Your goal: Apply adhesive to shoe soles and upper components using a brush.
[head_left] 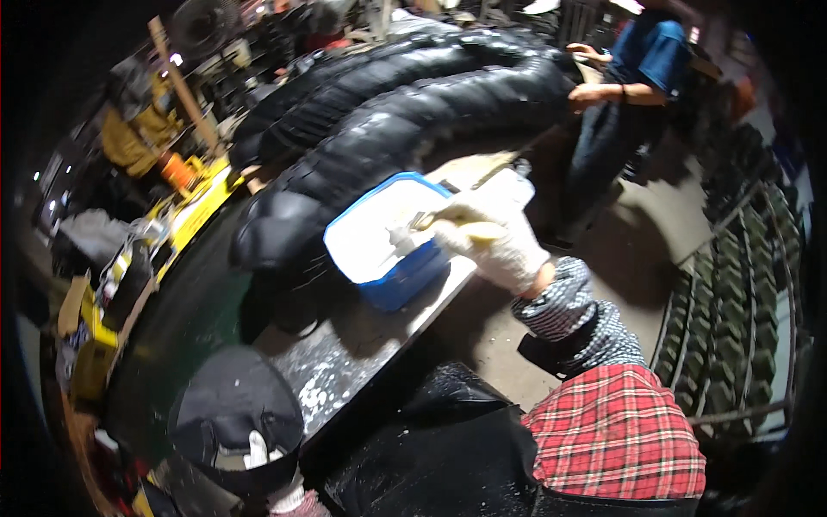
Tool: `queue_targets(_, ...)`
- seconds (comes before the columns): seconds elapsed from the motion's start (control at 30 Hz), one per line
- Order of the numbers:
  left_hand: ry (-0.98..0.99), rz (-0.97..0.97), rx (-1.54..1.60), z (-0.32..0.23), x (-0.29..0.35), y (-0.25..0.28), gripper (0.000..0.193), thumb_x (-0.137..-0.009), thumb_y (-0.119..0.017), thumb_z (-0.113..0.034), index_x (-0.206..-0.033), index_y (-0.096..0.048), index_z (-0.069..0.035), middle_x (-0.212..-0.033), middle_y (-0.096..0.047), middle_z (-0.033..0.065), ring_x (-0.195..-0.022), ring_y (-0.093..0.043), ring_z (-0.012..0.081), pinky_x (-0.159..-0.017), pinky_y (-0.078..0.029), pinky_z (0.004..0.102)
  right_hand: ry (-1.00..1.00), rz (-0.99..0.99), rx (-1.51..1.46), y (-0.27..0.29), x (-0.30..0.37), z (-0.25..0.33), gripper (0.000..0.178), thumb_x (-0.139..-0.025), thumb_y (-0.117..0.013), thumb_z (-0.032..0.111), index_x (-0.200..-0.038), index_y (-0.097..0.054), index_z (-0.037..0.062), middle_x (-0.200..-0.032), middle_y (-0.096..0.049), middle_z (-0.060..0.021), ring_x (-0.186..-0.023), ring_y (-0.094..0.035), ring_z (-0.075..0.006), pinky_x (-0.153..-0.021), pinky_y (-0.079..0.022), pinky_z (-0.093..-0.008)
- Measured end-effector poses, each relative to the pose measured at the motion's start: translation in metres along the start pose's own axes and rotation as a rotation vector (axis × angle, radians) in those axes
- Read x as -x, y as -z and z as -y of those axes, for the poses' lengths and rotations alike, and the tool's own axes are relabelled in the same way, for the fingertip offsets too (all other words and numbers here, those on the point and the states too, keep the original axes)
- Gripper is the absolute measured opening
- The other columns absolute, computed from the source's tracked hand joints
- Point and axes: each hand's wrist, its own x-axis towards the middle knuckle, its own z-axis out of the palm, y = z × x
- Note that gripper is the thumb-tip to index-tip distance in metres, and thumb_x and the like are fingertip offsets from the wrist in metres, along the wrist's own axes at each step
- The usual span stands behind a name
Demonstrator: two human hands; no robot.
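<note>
My left hand (258, 450), in a white glove, grips a black rounded shell-like piece (237, 392) at the lower left. The thumb shows inside its opening; the other fingers are hidden. My right hand (500, 237), in a pale knit glove, reaches over a blue tub (396, 289) with white contents. Its fingers are closed around what looks like a small brush (403, 238), whose pale end is over the white contents. Glare blurs its shape. The tub stands on the edge of a white-spattered board (332, 383).
Long curved rows of nested black pieces (370, 129) lie behind the tub. A co-worker (642, 60) in blue stands at the far right end, hands at the row. Dark green pieces fill a rack (732, 302) at right. A yellow bar (202, 207) runs along the left.
</note>
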Motion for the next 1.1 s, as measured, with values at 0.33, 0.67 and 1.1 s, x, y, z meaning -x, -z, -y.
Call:
queue_targets(0.33,-0.155,0.006,-0.076,0.007,0.024,0.007,0.027,-0.091,-0.068,-0.015,-0.112,-0.067,0.003,-0.077,-0.064,0.0088,-0.055,-0.05,0.0222,-0.053,-0.04,0.0344,0.08,-0.127,-0.036,0.003,0.05,-0.016,0.026,-0.088,-0.07,0.024,-0.108,-0.067,0.0078,-0.096,-0.068,-0.0109,-0.088,-0.066,-0.0258,-0.08,-0.054,-0.0341)
queue_targets(0.67,0.167,-0.119,0.154,-0.052,0.04,0.035,0.026,-0.092,-0.066,-0.015,-0.111,-0.068,0.003,-0.091,-0.069,0.015,-0.063,-0.058,0.0235,-0.06,-0.046,0.0332,-0.007,-0.2,-0.097,0.002,0.057,0.0,0.021,-0.085,-0.073,0.013,-0.102,-0.067,0.002,-0.09,-0.069,-0.0106,-0.083,-0.068,-0.0201,-0.076,-0.054,-0.0306)
queue_targets(1.1,-0.139,-0.026,-0.135,0.081,0.072,-0.006,0.025,-0.093,-0.061,-0.012,-0.112,-0.067,0.003,-0.102,-0.07,0.0161,-0.068,-0.06,0.026,-0.066,-0.05,0.0343,0.096,-0.095,-0.415,-0.017,0.02,0.069,0.03,-0.088,-0.071,0.017,-0.115,-0.065,0.0037,-0.1,-0.07,-0.0104,-0.09,-0.067,-0.0181,-0.082,-0.053,-0.0288)
